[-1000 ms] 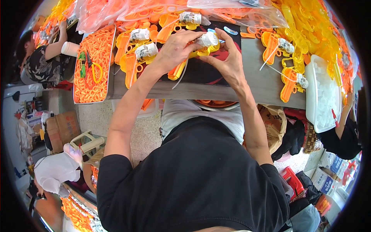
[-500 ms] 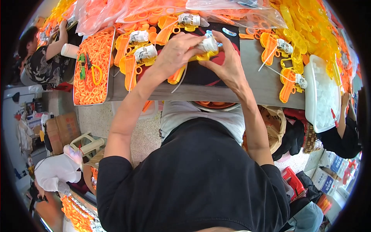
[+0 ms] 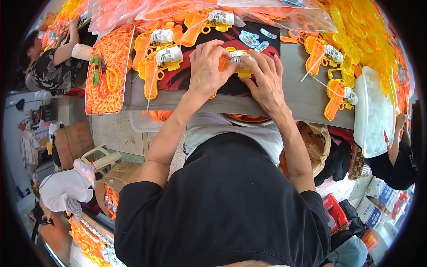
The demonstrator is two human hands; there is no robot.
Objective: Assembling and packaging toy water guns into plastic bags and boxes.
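Both hands are closed on an orange and yellow toy gun with a white cylinder, low over a black mat with red markings. My left hand grips its orange side, where the fingers cover most of the handle. My right hand presses fingers on the white cylinder, the thumb near the yellow part below. Just beyond my right hand lie blue oval stickers. Similar toy guns lie to the left and to the right, some with a thin white strip.
At the left stands a tray of small orange rings, with yellow-handled scissors and a green tool on top. A white bin of translucent pieces is at the right. Yellow parts and bagged orange parts line the back. Other people work nearby.
The toy gun has come down toward the mat and turned, its white cylinder now lying sideways. My right hand's fingers have moved on top of it. The blue stickers are now uncovered.
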